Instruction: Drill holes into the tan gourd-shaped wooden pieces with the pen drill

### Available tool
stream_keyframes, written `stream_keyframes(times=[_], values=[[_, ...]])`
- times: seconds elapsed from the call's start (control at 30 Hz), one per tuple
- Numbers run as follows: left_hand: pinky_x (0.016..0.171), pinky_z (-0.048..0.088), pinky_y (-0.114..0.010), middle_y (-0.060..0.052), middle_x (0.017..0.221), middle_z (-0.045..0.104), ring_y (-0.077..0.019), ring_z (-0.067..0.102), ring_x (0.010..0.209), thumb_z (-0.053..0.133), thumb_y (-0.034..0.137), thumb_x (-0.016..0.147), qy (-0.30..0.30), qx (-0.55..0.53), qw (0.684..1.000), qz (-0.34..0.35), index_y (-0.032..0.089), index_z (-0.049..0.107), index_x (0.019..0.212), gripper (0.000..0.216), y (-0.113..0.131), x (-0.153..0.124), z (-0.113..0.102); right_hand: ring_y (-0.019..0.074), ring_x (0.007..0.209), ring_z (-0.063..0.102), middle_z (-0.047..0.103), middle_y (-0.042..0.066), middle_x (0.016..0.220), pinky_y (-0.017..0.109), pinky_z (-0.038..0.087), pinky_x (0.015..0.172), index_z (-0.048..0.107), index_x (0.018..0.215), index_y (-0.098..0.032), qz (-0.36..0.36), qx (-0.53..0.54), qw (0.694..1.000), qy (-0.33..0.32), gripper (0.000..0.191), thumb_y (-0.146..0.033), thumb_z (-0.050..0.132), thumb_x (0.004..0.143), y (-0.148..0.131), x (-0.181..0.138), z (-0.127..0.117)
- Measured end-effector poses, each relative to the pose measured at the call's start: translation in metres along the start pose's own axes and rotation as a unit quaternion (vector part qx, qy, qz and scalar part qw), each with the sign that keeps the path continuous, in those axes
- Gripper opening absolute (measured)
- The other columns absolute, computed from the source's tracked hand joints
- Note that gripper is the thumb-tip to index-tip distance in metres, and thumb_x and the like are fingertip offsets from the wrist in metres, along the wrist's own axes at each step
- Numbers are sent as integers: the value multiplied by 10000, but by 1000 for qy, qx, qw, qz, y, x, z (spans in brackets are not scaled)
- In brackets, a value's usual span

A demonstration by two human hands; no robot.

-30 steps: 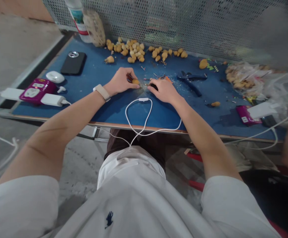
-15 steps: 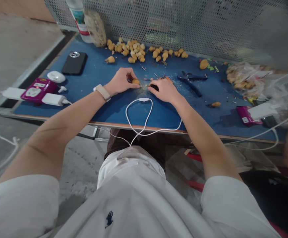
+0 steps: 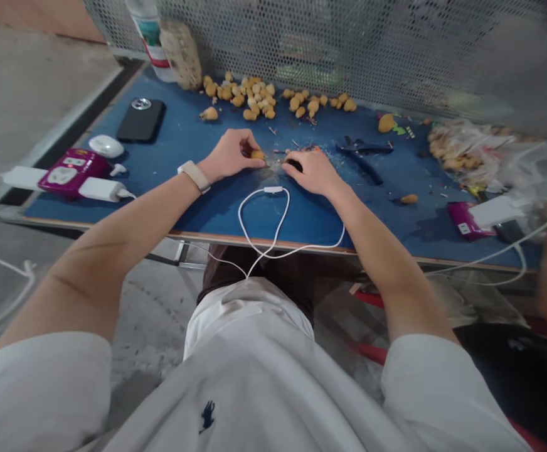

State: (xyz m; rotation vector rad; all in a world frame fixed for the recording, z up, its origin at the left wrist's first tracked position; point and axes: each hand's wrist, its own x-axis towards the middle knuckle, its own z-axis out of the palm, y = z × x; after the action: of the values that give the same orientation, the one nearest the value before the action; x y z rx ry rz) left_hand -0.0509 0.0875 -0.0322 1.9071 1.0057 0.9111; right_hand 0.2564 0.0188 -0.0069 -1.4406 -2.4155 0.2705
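Between the thumb and fingers of my left hand [image 3: 233, 152] is a small yellow-brown gourd-shaped piece [image 3: 257, 154], held just above the blue tabletop [image 3: 217, 210]. My right hand [image 3: 315, 171] is closed in a pinch close by on the right. A tiny tip shows at its fingertips and points toward the piece, but the rest of what it holds is hidden. Bits of orange and thin scraps [image 3: 308, 148] lie just behind the right hand. Pale dust covers the tabletop between both hands.
Many similar small pieces [image 3: 254, 94] lie along the back, by a jar [image 3: 182, 55] and bottle [image 3: 148, 37]. Dark blue pliers [image 3: 362, 154] and a plastic bag [image 3: 471, 150] are right. Left are a phone [image 3: 142, 120] and purple socket block [image 3: 73, 172]. A white cable [image 3: 285, 213] loops in front.
My right hand has shifted very slightly to the right, and less orange shows behind it. The left hand keeps its hold on the gourd-shaped piece in the same place.
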Motion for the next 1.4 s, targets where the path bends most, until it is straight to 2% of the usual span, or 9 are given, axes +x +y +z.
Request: stream_keyframes(times=[0.2, 0.3, 0.43, 0.6, 0.77, 0.9, 1.0, 1.13, 1.4], values=[[1149, 732, -581, -94, 1138, 861, -324, 847, 1141, 1208, 216, 827, -8, -13, 1000, 15, 241, 699, 981, 532, -3, 0, -1, 495, 1473, 865, 926, 205, 1590, 696, 639, 1339, 923, 1513, -207, -3, -23, 1000, -6, 531, -520, 570, 1267, -11, -2, -4], [1145, 741, -578, -102, 1127, 855, -339, 843, 1140, 1221, 269, 805, -3, 0, 1000, 17, 240, 692, 972, 556, -4, 0, 0, 495, 1445, 869, 941, 194, 1551, 690, 660, 1294, 931, 1513, -225, -5, -28, 1000, -7, 531, -523, 574, 1257, -12, -2, -5], [1028, 758, -516, -103, 1081, 852, -337, 838, 1081, 1202, 315, 760, 6, 7, 1000, 27, 248, 679, 965, 566, -4, 1, 1, 481, 1376, 885, 967, 188, 1440, 663, 683, 1228, 939, 1500, -229, -1, -34, 999, -11, 525, -509, 573, 1250, -14, -2, -7], [990, 750, -487, -106, 1062, 851, -305, 815, 1000, 1195, 338, 764, 15, 11, 999, 35, 256, 656, 953, 577, -4, 0, 2, 492, 1419, 888, 954, 230, 1483, 646, 673, 1247, 923, 1512, -170, -3, -41, 999, -15, 523, -467, 572, 1264, -18, -3, -7], [949, 732, -462, -75, 986, 807, -285, 774, 942, 1184, 377, 718, 40, 32, 998, 39, 266, 652, 937, 586, -9, 3, 2, 442, 1449, 867, 926, 178, 1606, 633, 651, 1283, 898, 1523, -253, 11, -38, 999, 7, 472, -507, 564, 1307, -12, -2, 0], [881, 705, -432, -71, 971, 804, -284, 759, 931, 1147, 424, 720, 46, 34, 998, 38, 272, 655, 935, 558, -12, 4, 1, 420, 1446, 863, 938, 170, 1566, 609, 658, 1280, 911, 1493, -268, 1, -25, 1000, 6, 519, -602, 547, 1333, -7, -2, 0], [877, 691, -431, -77, 975, 805, -286, 761, 917, 1154, 401, 734, 39, 46, 998, 35, 263, 663, 927, 545, -12, 3, 1, 428, 1456, 869, 951, 168, 1534, 618, 666, 1272, 911, 1513, -262, -4, -35, 999, -9, 466, -526, 580, 1319, -10, -3, -5], [888, 681, -431, -64, 963, 800, -277, 746, 882, 1219, 395, 713, 41, 65, 997, 25, 259, 649, 916, 620, -8, 2, 1, 464, 1466, 888, 925, 213, 1597, 620, 676, 1263, 900, 1544, -188, 3, -59, 998, -26, 452, -418, 594, 1304, -20, -4, -9], [836, 626, -415, -51, 921, 818, -270, 719, 858, 1165, 480, 727, 30, 87, 995, 35, 257, 698, 887, 542, 1, -2, 3, 473, 1437, 901, 949, 204, 1534, 607, 697, 1204, 900, 1518, -205, 3, -74, 997, -23, 431, -424, 588, 1319, -27, -3, -8]])
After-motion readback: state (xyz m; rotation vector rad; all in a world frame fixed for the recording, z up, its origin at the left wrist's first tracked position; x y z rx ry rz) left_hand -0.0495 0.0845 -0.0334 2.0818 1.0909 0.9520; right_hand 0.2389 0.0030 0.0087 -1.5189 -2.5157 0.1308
